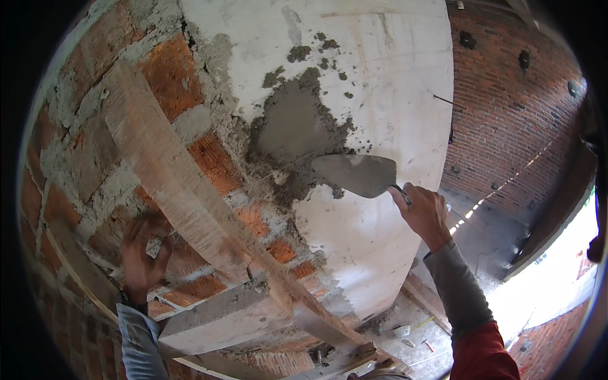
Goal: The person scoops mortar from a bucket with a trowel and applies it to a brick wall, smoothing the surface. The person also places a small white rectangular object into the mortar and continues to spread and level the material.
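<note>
My right hand (422, 212) is closed round the handle of a pointing trowel (358, 174). The trowel's grey blade points left, its tip at the lower edge of a wet mortar patch (294, 123) on the white wall face (380, 76). Beside the brickwork at lower left, my left hand (147, 250) has its fingers curled and pinched on a thin string (172, 233). What looks like the same pale string shows again near the mortar; its middle is hidden by a long wooden plank (171, 164).
Rough brick and mortar (171, 76) fill the left side. A wooden block (221, 316) is braced against the plank below. A thin rod (445, 99) sticks out near the white face's right edge. Beyond stand a brick wall (500, 101) and a floor with scattered tools (418, 342).
</note>
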{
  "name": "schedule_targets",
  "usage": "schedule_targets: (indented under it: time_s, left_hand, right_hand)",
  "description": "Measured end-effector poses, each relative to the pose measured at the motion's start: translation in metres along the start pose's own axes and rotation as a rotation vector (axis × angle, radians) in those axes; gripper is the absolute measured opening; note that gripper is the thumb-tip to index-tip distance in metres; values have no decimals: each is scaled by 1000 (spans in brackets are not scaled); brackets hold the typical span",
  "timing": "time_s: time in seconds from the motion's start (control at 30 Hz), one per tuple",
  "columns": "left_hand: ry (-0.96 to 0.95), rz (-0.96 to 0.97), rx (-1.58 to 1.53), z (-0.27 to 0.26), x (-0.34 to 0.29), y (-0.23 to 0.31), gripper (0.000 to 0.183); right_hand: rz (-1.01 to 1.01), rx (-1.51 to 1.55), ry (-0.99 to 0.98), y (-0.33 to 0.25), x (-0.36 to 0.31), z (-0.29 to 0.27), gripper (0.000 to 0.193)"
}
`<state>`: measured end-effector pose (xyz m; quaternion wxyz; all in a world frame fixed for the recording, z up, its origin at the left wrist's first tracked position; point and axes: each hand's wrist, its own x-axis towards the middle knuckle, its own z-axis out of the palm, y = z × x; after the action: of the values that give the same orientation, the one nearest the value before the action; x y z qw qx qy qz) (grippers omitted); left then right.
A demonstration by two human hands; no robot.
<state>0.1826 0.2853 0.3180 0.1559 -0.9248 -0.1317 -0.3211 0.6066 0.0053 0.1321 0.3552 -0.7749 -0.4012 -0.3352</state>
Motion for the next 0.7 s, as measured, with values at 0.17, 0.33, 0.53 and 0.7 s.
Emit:
schedule_targets:
  time_s: [0.17,0.33,0.53,0.7]
  left_hand:
    - [0,-32,-31,2,-1,-1,16]
    - [24,19,47,4,-2,-6,20]
    - [-34,-6,52,2,0,-3,25]
    - [2,-24,45,2,4,2,14]
  right_hand:
    - [11,-9,-16,-10,42,15,47]
    - [247,188,-278,-18,52,21,59]
    - [323,355,-353,10,49,20,65]
    - [420,130,-220,27,13,5,62]
